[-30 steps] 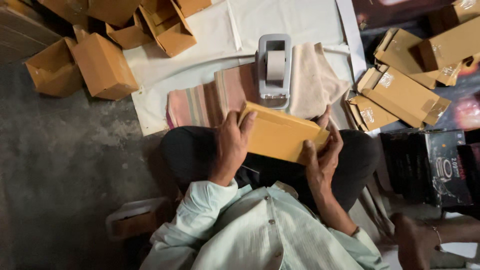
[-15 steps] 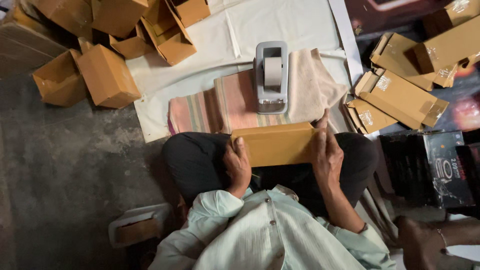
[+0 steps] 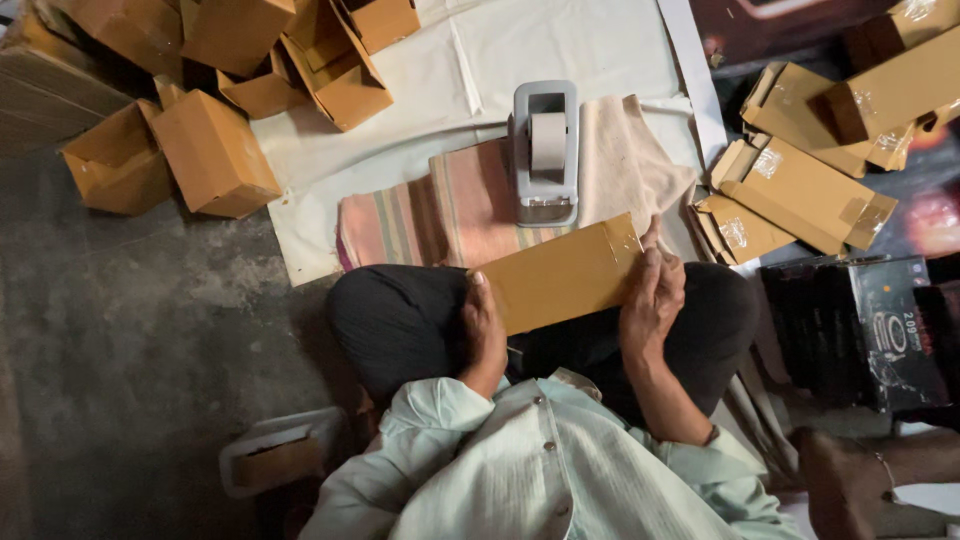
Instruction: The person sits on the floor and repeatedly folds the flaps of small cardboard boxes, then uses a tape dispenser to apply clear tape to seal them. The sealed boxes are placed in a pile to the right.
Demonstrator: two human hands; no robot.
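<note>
I hold a long flat brown cardboard box [image 3: 560, 275] over my lap, tilted with its right end higher. My left hand [image 3: 483, 330] grips its left end. At the right end my right hand [image 3: 652, 292] presses on the box, fingers over a strip of clear tape. Just beyond the box a grey tape dispenser [image 3: 546, 150] with a roll of tape stands on a striped cloth [image 3: 440, 210].
Several open brown cartons [image 3: 215, 150] are heaped at the upper left on a grey floor. Taped flat boxes [image 3: 805, 190] lie at the right beside dark printed boxes [image 3: 880, 330]. Another person's foot [image 3: 850, 480] shows at the lower right. A white sheet [image 3: 420, 130] covers the floor ahead.
I have turned the box from a skewed angle to nearly level across my lap. My right hand has slid onto the taped right end.
</note>
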